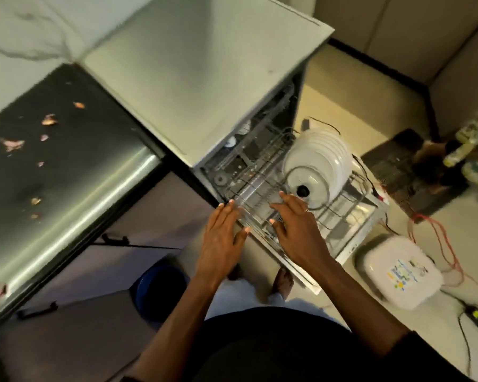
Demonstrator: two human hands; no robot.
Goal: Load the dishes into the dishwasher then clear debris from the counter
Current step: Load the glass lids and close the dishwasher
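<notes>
The dishwasher [204, 78] stands open with its wire rack [340, 210] pulled out over the lowered door. A row of white plates [323, 150] stands upright in the rack, and a glass lid with a black knob [304, 186] leans in front of them. My left hand [221, 238] lies flat with straight fingers against the rack's near left edge. My right hand [295, 224] rests with spread fingers on the rack's front wires, just below the lid. Neither hand holds anything. Pinkish peel scraps [49, 119] lie scattered on the dark counter [66, 166] to the left.
A white plastic container [398, 274] lies on the floor right of the door, with red wires [439, 238] and a black cable beside it. A blue bucket [160, 282] sits by my feet. A dark crate [414, 175] and clutter stand at the far right.
</notes>
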